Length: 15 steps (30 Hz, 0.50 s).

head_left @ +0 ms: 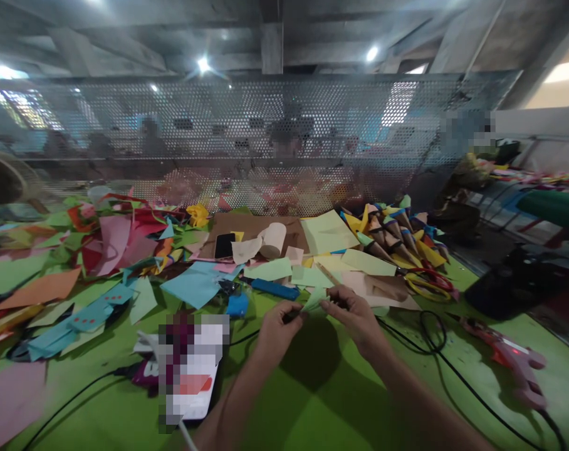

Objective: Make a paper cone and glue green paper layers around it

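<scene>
Both hands meet low over the green table (322, 388), just in front of the scrap pile. The left hand (279, 324) and right hand (356, 316) each pinch one end of a small pale-green paper piece (315, 299), fingertips closed narrowly on it. We judge the piece very light, thin and limp, easily creased or torn, and best taken at its edges with a gentle pinch. We see no tray or box: coloured paper scraps (125, 250) lie loose on the table. A pale cup-like roll (272, 239) lies on its side; its contents we cannot tell. Paper cones (392, 235) lie nested beside the scissors (430, 282).
</scene>
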Each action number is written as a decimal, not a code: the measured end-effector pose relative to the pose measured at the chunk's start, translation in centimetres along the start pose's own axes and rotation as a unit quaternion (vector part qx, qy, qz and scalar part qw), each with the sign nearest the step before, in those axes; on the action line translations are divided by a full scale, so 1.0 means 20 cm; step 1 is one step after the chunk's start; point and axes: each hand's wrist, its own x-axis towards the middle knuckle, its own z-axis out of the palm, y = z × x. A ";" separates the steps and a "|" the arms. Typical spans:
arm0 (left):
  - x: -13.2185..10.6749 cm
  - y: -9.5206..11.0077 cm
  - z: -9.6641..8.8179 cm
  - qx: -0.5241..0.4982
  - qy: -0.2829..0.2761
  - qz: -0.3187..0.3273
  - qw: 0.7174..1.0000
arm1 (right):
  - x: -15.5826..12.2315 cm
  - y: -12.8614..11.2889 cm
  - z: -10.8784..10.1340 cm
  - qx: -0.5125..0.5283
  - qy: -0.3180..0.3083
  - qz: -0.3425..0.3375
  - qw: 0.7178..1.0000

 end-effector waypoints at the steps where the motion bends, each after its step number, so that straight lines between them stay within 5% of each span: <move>1: 0.00 0.00 0.00 0.000 0.000 0.005 1.000 | 0.00 0.00 0.00 0.003 -0.002 0.005 1.000; 15: 0.00 0.02 0.00 0.002 -0.025 0.043 0.999 | 0.00 0.05 -0.01 0.024 -0.009 0.013 1.000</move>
